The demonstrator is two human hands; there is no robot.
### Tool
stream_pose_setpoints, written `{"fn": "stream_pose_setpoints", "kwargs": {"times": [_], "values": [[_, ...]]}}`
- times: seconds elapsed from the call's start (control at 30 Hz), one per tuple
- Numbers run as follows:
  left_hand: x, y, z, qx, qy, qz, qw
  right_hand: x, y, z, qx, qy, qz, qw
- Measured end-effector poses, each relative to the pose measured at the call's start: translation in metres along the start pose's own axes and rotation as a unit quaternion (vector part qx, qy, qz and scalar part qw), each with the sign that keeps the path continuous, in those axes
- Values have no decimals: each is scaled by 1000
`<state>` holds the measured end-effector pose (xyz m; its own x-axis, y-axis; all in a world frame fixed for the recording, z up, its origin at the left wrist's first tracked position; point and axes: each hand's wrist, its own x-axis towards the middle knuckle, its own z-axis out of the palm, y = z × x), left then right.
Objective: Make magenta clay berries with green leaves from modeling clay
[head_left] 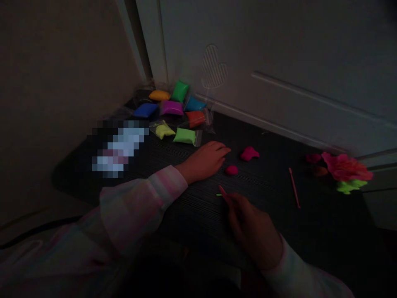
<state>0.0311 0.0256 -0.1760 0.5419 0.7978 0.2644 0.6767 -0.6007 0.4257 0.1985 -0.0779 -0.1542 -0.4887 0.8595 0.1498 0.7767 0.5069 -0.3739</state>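
Two hands work mid-surface: the right [252,229] pinches a pink tool [223,193] over a green strip [218,195]; the left [207,160], fingers slightly parted, rests near pink clay [231,170] — open room toward the right edge.

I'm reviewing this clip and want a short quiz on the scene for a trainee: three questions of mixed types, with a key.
1. Multiple choice: What colour is the packet nearest the left hand?
A) purple
B) light green
C) dark blue

2. True or false: The right hand holds a pink tool, while a slim pink rod lies on the dark table.

3. Fill in the blank: The ruffled piece at the lower edge of the pink flower is bright ____.

Key: 1. B; 2. True; 3. yellow-green
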Motion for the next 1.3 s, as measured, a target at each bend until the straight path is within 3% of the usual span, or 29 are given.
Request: {"fn": "stream_pose_setpoints", "kwargs": {"times": [0.2, 0.33, 0.4, 0.53, 0.7, 1.03, 1.3], "values": [[0, 3, -4, -14, 41, -5, 999, -5, -3, 5, -30, 16, -4, 999], [-4, 11, -18, 19, 65, -30, 997, -5, -3, 2, -32, 25, 8, 999], [-9, 16, -28, 38, 31, -31, 998, -4, -2, 0, -26, 33, 23, 999], [-26, 25, -39, 33, -119, 46, 991, 0, 1, -5, -33, 56, 61, 996], [-37, 28, -36, 27, -179, 91, 979, 4, 5, -9, -19, 71, 94, 993], [-42, 33, -28, 42, -156, 133, 978, 3, 6, -9, -21, 64, 66, 996], [-44, 34, -22, 41, -114, 62, 991, 2, 6, -5, -33, 49, 16, 998]]}}
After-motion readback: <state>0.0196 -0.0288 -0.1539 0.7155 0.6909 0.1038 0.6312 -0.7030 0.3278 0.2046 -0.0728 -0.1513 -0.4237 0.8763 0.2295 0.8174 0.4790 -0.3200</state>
